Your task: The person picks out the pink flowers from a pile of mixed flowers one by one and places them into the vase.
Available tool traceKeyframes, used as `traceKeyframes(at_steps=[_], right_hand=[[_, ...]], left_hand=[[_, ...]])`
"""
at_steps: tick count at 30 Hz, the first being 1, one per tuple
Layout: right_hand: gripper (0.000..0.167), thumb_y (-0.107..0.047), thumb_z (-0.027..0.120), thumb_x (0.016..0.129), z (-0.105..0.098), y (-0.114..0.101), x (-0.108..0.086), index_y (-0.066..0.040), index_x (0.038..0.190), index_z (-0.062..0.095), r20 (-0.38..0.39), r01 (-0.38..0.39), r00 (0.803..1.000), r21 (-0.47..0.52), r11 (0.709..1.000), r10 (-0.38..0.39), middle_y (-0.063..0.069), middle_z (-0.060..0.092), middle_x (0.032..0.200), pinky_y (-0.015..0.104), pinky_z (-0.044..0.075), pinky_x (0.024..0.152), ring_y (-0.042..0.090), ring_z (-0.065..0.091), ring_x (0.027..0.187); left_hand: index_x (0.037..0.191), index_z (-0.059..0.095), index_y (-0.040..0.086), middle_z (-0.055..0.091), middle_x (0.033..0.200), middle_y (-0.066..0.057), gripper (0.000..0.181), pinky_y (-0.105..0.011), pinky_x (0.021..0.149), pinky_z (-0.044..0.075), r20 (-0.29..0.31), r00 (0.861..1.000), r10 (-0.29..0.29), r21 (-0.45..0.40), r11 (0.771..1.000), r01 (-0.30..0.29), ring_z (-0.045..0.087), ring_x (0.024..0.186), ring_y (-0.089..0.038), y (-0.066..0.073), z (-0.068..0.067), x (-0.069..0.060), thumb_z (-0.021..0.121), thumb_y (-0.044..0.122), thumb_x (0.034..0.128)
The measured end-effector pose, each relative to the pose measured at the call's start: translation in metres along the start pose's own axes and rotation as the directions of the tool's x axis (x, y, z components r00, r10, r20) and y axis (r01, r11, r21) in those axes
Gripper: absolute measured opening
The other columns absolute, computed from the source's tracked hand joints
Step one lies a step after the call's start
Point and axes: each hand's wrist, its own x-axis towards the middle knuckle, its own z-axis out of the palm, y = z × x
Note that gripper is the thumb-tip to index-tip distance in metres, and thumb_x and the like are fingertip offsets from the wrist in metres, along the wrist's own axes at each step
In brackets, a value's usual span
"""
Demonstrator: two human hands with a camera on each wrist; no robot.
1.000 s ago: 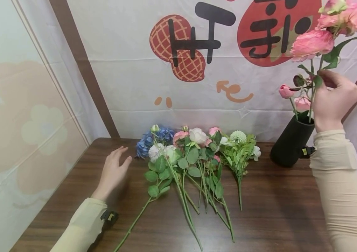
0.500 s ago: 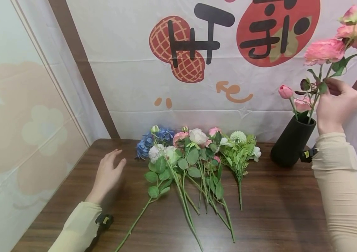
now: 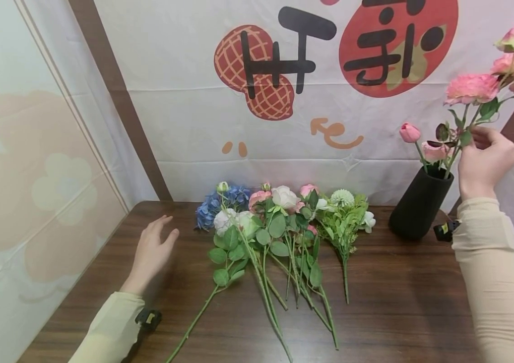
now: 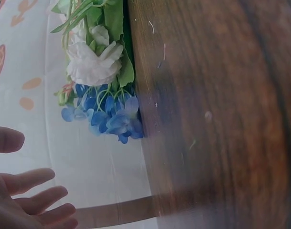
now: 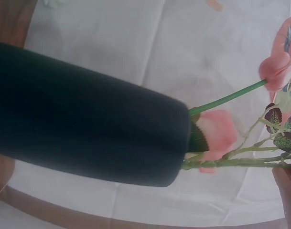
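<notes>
My right hand point(image 3: 488, 160) pinches the stem of a tall pink flower spray point(image 3: 472, 89), whose lower end stands inside the black vase point(image 3: 420, 204). A pink tulip point(image 3: 409, 132) and a low pink flower point(image 3: 434, 151) also rise from the vase mouth. In the right wrist view the vase point(image 5: 88, 114) fills the left side and fingertips point(image 5: 285, 188) touch the green stem at the right edge. My left hand point(image 3: 151, 254) hovers over the table's left part with spread, relaxed fingers, holding nothing. Nearest to it lies a blue hydrangea point(image 3: 209, 209).
Several loose flowers lie on the brown wooden table point(image 3: 388, 312): a white rose point(image 3: 284, 197), pink roses, leafy stems, and a green bunch point(image 3: 343, 222) with a pale round bloom. A printed white cloth point(image 3: 184, 126) hangs close behind the table.
The pink spray and my right hand have shifted down and slightly right, the stem sinking lower into the vase. My left hand has drawn back a little to the left.
</notes>
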Motion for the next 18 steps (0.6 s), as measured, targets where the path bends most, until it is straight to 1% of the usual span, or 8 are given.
traceKeyframes(at_steps=[2, 5, 7, 9, 12, 18], right_hand=[[0.025, -0.016, 0.056, 0.087, 0.000, 0.003, -0.001, -0.012, 0.103, 0.074, 0.005, -0.003, 1.000, -0.023, 1.000, 0.003, -0.038, 0.042, 0.063, 0.008, 0.035, 0.082, -0.023, 0.040, 0.059], [0.026, -0.015, 0.054, 0.088, 0.000, 0.008, -0.002, -0.009, 0.104, 0.073, 0.013, -0.002, 1.000, -0.050, 0.999, 0.002, -0.038, 0.038, 0.062, 0.013, 0.034, 0.092, -0.023, 0.038, 0.059], [0.026, -0.015, 0.054, 0.088, 0.000, 0.012, -0.003, -0.008, 0.104, 0.073, 0.021, -0.003, 1.000, -0.058, 0.998, 0.005, -0.039, 0.035, 0.060, 0.017, 0.031, 0.098, -0.023, 0.037, 0.058], [0.026, -0.015, 0.054, 0.088, -0.001, 0.015, -0.004, -0.007, 0.103, 0.073, 0.025, 0.003, 1.000, -0.069, 0.998, -0.002, -0.040, 0.034, 0.058, 0.018, 0.027, 0.101, -0.023, 0.036, 0.058], [0.027, -0.014, 0.053, 0.086, -0.002, 0.021, -0.006, -0.006, 0.102, 0.073, 0.035, 0.011, 0.999, -0.080, 0.997, -0.008, -0.042, 0.032, 0.056, 0.020, 0.026, 0.102, -0.024, 0.035, 0.057], [0.028, -0.012, 0.052, 0.084, -0.004, 0.029, -0.010, -0.003, 0.099, 0.073, 0.036, 0.030, 0.999, -0.086, 0.996, -0.027, -0.045, 0.031, 0.053, 0.027, 0.031, 0.098, -0.024, 0.032, 0.055]], left_hand=[[0.134, 0.046, -0.004, 0.039, 0.144, -0.026, 0.047, -0.060, 0.104, 0.027, -0.002, 1.000, 0.001, -0.001, 1.000, -0.001, 0.032, 0.130, -0.049, 0.000, 0.000, 0.000, 0.050, 0.022, 0.0957], [0.134, 0.046, -0.004, 0.038, 0.144, -0.027, 0.047, -0.060, 0.104, 0.027, 0.000, 1.000, 0.002, -0.002, 1.000, -0.002, 0.032, 0.130, -0.049, 0.000, 0.000, 0.000, 0.050, 0.022, 0.0958], [0.134, 0.046, -0.005, 0.038, 0.144, -0.027, 0.047, -0.060, 0.104, 0.027, 0.002, 1.000, 0.002, -0.002, 1.000, -0.002, 0.032, 0.130, -0.049, 0.000, 0.000, 0.000, 0.050, 0.022, 0.0958], [0.134, 0.046, -0.004, 0.038, 0.144, -0.027, 0.047, -0.060, 0.104, 0.027, 0.003, 1.000, 0.002, -0.001, 1.000, -0.002, 0.032, 0.130, -0.049, 0.000, -0.001, 0.000, 0.050, 0.022, 0.0959], [0.135, 0.045, -0.004, 0.038, 0.144, -0.027, 0.047, -0.060, 0.104, 0.026, 0.004, 1.000, -0.001, -0.003, 1.000, 0.001, 0.032, 0.130, -0.049, 0.001, -0.001, 0.000, 0.050, 0.023, 0.0959], [0.135, 0.045, -0.004, 0.037, 0.145, -0.026, 0.048, -0.061, 0.103, 0.027, 0.008, 1.000, -0.011, -0.006, 1.000, 0.011, 0.032, 0.130, -0.049, 0.002, -0.004, -0.001, 0.049, 0.024, 0.0963]])
